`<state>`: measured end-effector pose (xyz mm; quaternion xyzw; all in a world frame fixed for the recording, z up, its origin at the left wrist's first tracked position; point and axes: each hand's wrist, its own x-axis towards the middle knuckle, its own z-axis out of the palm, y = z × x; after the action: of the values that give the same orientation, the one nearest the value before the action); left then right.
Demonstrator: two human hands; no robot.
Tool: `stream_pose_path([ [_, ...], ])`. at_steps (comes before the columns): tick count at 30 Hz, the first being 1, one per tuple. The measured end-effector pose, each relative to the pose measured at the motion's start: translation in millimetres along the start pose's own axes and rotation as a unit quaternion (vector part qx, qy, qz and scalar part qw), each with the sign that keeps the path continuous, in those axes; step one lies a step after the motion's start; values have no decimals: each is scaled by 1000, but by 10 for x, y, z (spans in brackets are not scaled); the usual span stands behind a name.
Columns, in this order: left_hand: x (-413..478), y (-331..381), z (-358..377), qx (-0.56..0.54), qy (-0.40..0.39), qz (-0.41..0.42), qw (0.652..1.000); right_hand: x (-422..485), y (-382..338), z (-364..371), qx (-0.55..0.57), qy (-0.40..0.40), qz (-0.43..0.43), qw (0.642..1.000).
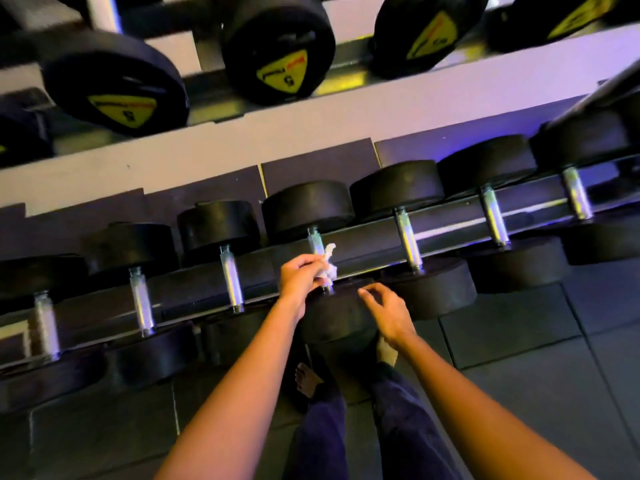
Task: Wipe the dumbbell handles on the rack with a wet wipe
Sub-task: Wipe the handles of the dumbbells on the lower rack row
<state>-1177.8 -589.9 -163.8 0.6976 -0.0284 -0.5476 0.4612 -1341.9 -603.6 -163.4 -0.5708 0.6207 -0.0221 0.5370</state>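
Purple-lit rack [367, 233] ahead: my left hand [300, 276] pinches the wet wipe [329, 260] around one handle [315, 241], right hand [385, 311] loosely spread beside; I should rotate fully round it.

Dark navy trousers [322, 441] — bare forearms [242, 375] and bare feet [305, 380]

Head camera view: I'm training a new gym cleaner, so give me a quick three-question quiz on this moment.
1. True or false: the right hand holds the wet wipe.
2. Counting along the lower row from the left, which handle is the wipe on? A second, B fourth, C seventh.
3. What colour are the upper-row dumbbell labels?
Key: 1 false, the left hand grips it; 2 B; 3 yellow.
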Motion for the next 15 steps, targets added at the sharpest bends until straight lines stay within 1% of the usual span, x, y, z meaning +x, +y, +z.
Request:
stream_pose_path([
  [7, -400, 263, 357, 24, -33, 11, 999, -269, -224, -467, -25, 13, 16, 999],
  [15, -682, 391, 881, 14, -60, 19, 998, -373, -289, -1084, -41, 26, 7, 999],
])
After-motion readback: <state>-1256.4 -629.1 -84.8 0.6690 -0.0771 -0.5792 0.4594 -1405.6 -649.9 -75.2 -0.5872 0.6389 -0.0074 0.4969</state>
